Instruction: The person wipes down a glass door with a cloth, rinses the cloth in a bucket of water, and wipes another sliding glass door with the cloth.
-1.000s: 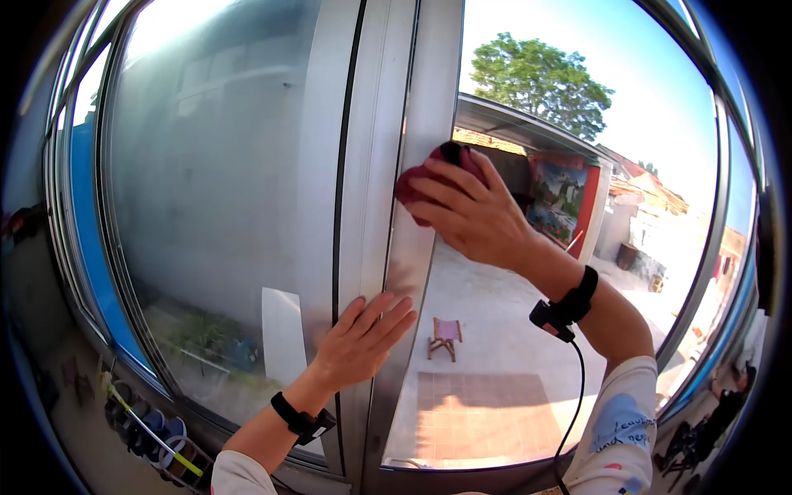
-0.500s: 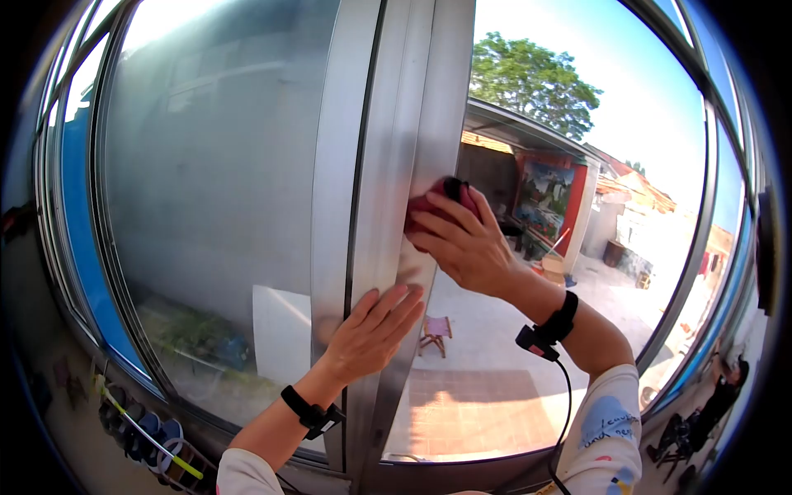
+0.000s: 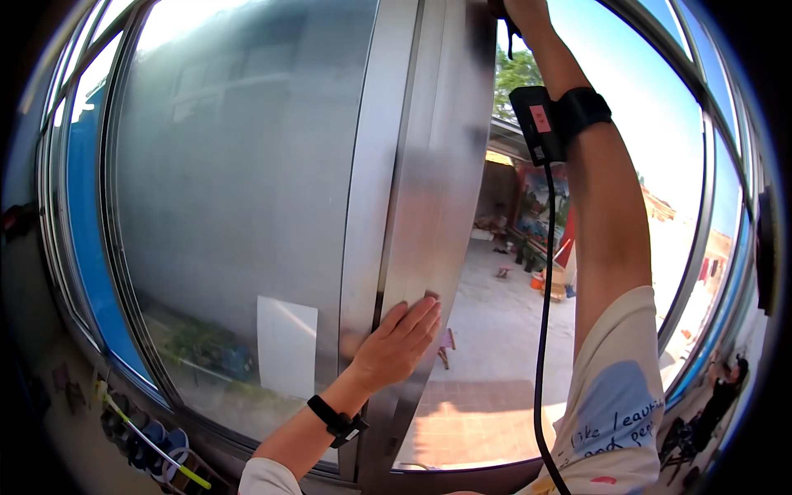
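Note:
My left hand [image 3: 397,346] lies flat against the metal window frame [image 3: 429,223], fingers stretched out and holding nothing. High at the upper edge of the view, my right hand [image 3: 530,15] presses near the top of the same upright, its fingers partly cut off. It grips a dark red cloth [image 3: 497,8], of which only a small dark portion shows, with a black bit hanging below. Left of the upright stands a hazy glass pane [image 3: 239,165] with a white rectangle [image 3: 287,346] low on it.
A black cable [image 3: 544,313] runs down from the device on my right wrist. Shoes [image 3: 165,445] sit on a rack at lower left, beside a yellow-and-white pole [image 3: 136,427]. Through the opening lies a paved courtyard [image 3: 487,412] with a small stool [image 3: 446,348]. A person [image 3: 701,412] sits at far right.
My right hand has moved up along the upright with the cloth, from mid-height to the top edge. My left hand stays flat on the frame; the view has shifted slightly.

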Demonstrator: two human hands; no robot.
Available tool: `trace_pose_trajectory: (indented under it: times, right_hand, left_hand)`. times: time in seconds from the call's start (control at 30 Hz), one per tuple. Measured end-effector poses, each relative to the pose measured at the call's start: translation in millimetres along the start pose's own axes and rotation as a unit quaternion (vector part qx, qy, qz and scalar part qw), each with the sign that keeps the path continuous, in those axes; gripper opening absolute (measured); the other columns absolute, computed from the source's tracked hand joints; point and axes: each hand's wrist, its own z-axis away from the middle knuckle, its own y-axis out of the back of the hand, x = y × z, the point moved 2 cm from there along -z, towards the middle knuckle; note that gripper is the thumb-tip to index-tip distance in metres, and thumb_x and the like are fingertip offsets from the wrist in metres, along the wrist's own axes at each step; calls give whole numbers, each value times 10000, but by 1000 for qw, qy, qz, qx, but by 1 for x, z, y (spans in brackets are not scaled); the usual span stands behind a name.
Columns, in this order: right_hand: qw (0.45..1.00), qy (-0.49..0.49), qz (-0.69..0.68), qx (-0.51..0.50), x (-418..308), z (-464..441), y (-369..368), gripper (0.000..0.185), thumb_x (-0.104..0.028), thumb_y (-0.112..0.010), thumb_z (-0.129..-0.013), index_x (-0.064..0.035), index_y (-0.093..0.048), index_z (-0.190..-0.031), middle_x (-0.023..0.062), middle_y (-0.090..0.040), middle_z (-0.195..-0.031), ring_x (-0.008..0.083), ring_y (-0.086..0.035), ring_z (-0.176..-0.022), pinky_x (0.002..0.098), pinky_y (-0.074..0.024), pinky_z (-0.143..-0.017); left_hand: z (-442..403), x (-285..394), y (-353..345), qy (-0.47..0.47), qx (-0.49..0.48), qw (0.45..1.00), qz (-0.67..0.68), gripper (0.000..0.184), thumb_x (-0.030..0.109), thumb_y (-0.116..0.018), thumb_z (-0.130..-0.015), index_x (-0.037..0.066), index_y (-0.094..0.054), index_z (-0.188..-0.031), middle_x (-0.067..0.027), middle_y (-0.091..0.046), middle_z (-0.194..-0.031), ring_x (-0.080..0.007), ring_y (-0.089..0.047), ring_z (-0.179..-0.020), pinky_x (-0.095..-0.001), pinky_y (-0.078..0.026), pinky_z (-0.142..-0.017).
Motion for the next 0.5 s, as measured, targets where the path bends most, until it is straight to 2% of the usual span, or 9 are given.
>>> trace_pose_trajectory:
  times: [0.03,0.07,0.1,0.13,0.2,0.23,0.37,0.43,0.5]
  right_hand:
    - [997,-51,36,-35,-16,4,2,292,-247,-471,-948,-64,-564,-1155,105,-634,-909,218,-618,-802,310,-483,-737]
    - [966,232,118,8,-5,17,-16,310,-235,-492,-929,-44,-551,-1165,146,-609,-1054,289,-572,-1005,354,-445,-882]
    - [953,251,169,18,-37,67,-28,324,-211,-518,-901,-32,-548,-1169,167,-565,-1164,333,-479,-1151,400,-387,-979]
    - [973,109,195,-59,-30,71,-28,317,-242,-525,-918,-148,-565,-1217,49,-558,-1265,250,-427,-1262,379,-386,-1004]
    - [949,207,234,-34,-42,119,-25,315,-250,-523,-918,-162,-582,-1214,51,-534,-1302,270,-400,-1289,396,-359,-1042]
    - [956,188,220,-53,-50,142,-22,303,-251,-546,-898,-155,-578,-1184,52,-548,-1275,284,-401,-1279,453,-334,-1039]
    - [942,191,269,-56,-51,143,-20,345,-288,-533,-901,-187,-541,-1230,59,-535,-1284,279,-405,-1274,462,-326,-1039]
    - [960,127,247,-38,-42,95,-23,349,-279,-494,-920,-187,-532,-1255,115,-513,-1301,306,-477,-1212,430,-411,-973]
    - [970,137,200,-17,-37,40,-31,326,-196,-534,-881,-39,-553,-1166,158,-571,-1166,345,-475,-1161,423,-391,-983]
  left_hand:
    - [0,-1,0,-2,4,1000,-7,320,176,-550,-833,87,-597,-1137,-34,-515,-1307,-213,-388,-1306,-395,-240,-1108]
    - [-1,0,0,-1,7,1000,-4,320,176,-550,-833,87,-597,-1137,-34,-515,-1307,-213,-388,-1306,-395,-240,-1108]
    - [-1,-1,1,3,4,1000,2,318,176,-551,-833,84,-597,-1134,-38,-514,-1307,-214,-388,-1306,-395,-243,-1107]
    - [0,-1,1,6,0,1000,9,316,177,-552,-834,80,-598,-1131,-42,-514,-1306,-215,-389,-1306,-395,-246,-1106]
    - [-1,0,-2,0,6,1000,13,313,176,-553,-834,76,-598,-1127,-47,-514,-1305,-216,-386,-1308,-395,-248,-1105]
    - [-1,0,-3,-5,6,1000,14,310,175,-554,-835,72,-599,-1124,-53,-513,-1304,-218,-383,-1311,-395,-250,-1104]
    - [-2,0,0,-6,12,1000,17,294,173,-559,-836,68,-605,-1106,-61,-513,-1304,-223,-379,-1314,-399,-253,-1102]
    - [-2,0,0,-10,11,1000,21,276,175,-562,-837,66,-616,-1085,-64,-514,-1304,-229,-378,-1315,-402,-251,-1103]
    - [0,1,-5,-19,11,1000,12,263,175,-561,-839,66,-621,-1071,-65,-513,-1303,-230,-378,-1314,-404,-249,-1104]
